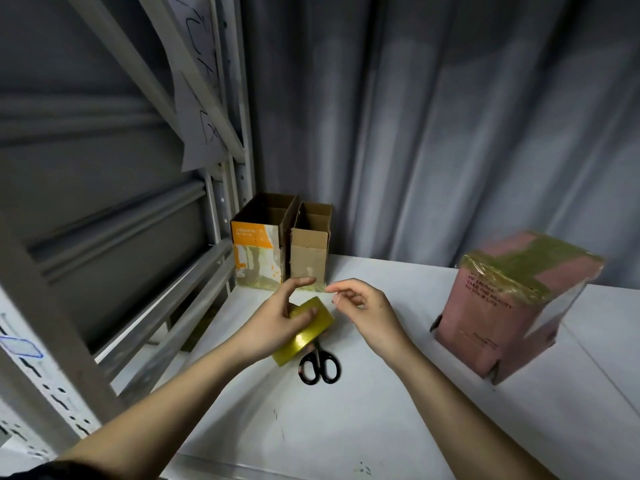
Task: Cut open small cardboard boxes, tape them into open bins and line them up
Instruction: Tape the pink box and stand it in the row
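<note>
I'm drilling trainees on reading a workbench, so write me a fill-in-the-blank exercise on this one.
1. The left hand holds a roll of ____ tape.
2. The black scissors lie on the table just below the ____.
3. Two open bins stand side by side next to the ____ rack.
4. The taped box on the right is ____ in colour.

Missing words: yellow; tape; metal; pink

Two open-topped bins [280, 244] stand touching; pink taped box [512, 306] well apart.
</note>
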